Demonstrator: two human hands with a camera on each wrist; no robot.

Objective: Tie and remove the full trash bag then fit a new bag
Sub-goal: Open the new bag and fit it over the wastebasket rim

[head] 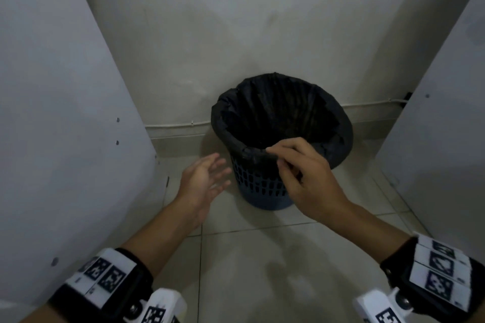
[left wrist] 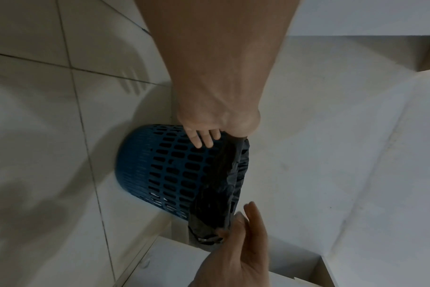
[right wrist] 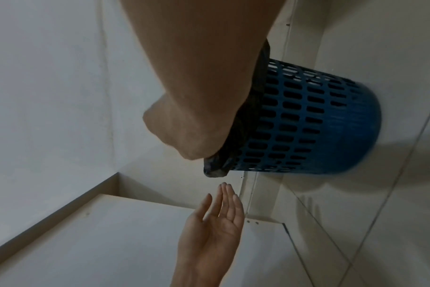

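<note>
A blue perforated bin (head: pixel 259 186) stands on the tiled floor against the back wall. A black trash bag (head: pixel 283 113) lines it, its top folded over the rim, and I cannot see what is inside. My right hand (head: pixel 273 155) pinches the folded bag edge at the near rim. In the right wrist view that right hand (right wrist: pixel 189 147) grips the bag (right wrist: pixel 216 167) above the bin (right wrist: pixel 319 116). My left hand (head: pixel 217 168) hangs open just left of the bin with straight fingers, holding nothing. The left wrist view shows the left hand (left wrist: pixel 246 217) close beside the bag fold (left wrist: pixel 221 184).
Tall white panels stand close on the left (head: pixel 52 113) and right (head: pixel 446 113), leaving a narrow alcove. A thin cable (head: pixel 173 126) runs along the wall base behind the bin. Pale floor tiles (head: pixel 262 257) stretch toward me in front of the bin.
</note>
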